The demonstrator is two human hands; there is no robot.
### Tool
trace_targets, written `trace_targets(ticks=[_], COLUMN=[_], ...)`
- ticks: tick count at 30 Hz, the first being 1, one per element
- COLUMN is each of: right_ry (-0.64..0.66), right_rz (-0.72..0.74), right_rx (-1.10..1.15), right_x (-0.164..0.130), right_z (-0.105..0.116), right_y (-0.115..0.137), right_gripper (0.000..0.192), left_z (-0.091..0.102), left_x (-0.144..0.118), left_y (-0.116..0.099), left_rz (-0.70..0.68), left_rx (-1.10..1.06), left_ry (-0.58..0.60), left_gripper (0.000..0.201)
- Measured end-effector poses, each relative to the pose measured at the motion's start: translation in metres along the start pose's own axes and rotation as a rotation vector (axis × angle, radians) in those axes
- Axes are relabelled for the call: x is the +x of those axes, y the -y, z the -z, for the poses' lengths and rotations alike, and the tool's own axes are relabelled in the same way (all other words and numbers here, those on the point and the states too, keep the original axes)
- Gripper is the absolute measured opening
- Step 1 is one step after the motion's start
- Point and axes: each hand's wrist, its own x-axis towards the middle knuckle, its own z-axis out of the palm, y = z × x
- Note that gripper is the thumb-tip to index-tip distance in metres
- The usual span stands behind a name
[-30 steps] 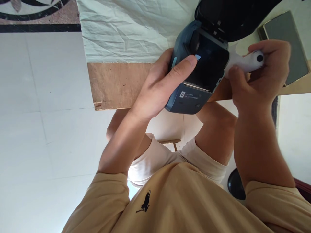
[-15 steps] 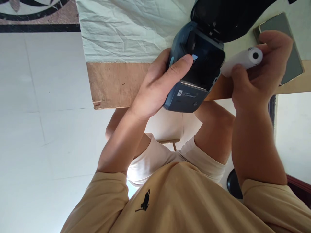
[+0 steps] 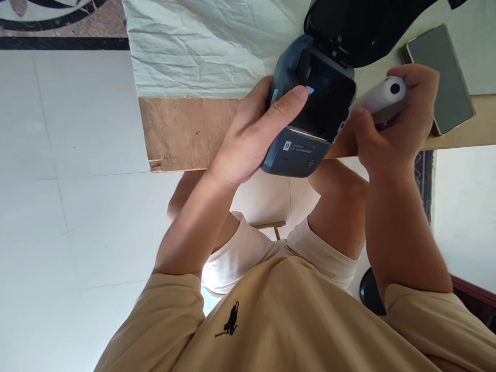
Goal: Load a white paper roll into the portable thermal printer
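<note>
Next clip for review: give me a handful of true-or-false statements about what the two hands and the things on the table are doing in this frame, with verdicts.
1. The left hand grips the dark blue boxy label printer. True.
2. The printer's black lid is closed. False: it is swung open, showing the empty dark bay.
3. The right hand holds a white paper roll with a dark core hole. True.
4. The paper roll already sits inside the printer. False: it is outside, beside the printer's right edge.
5. A dark-screened flat smartphone lies on the table past the right hand. True.
6. The pale crumpled cloth covers the printer. False: it lies on the wooden tabletop, left of the printer.
</note>
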Motion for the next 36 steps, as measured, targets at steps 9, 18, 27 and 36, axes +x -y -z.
trace_targets(ticks=[9, 18, 27, 36], right_ry=[-0.071, -0.034, 0.038, 0.011], right_rz=[0.167, 0.522, 0.395, 0.552], right_rx=[0.226, 0.043, -0.076, 0.042], right_x=[0.000, 0.002, 0.007, -0.010], right_z=[-0.001, 0.014, -0.009, -0.011], right_y=[-0.013, 0.067, 0.069, 0.064], right_gripper=[0.053, 0.036, 0.007, 0.007], left_z=[0.004, 0.006, 0.006, 0.007], left_x=[0.001, 0.003, 0.003, 0.003], left_y=[0.001, 0.002, -0.002, 0.005], left_rz=[0.018, -0.012, 0.019, -0.087], left_rx=[0.001, 0.008, 0.028, -0.028], left_ry=[0.033, 0.059, 0.034, 0.052], left_gripper=[0.017, 0.016, 0.016, 0.036])
